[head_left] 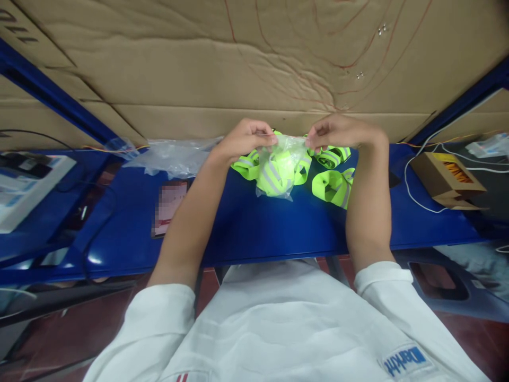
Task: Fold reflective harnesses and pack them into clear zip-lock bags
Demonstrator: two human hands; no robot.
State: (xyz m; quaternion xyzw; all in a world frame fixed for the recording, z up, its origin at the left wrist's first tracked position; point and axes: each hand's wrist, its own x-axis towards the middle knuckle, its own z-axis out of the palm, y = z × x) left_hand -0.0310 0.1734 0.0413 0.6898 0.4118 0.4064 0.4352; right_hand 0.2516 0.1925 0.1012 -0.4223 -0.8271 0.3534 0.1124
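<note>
Between my hands hangs a clear plastic bag (293, 150) with a rolled neon-yellow reflective strap (276, 175) inside it. My left hand (254, 137) pinches the bag's top edge at its left end. At the right end of the same edge, my right hand (324, 132) is closed on the plastic. More neon-yellow straps with grey stripes lie around the bag; one coiled strap (332, 187) sits near my right forearm, and another strap (245, 165) shows below my left hand.
The blue table (278, 228) meets a cardboard wall (170, 69) behind. Loose clear plastic bags (170, 156) lie at back left, near a phone (169, 207). At right stand an open cardboard box (447, 180) and a white cable (409, 185).
</note>
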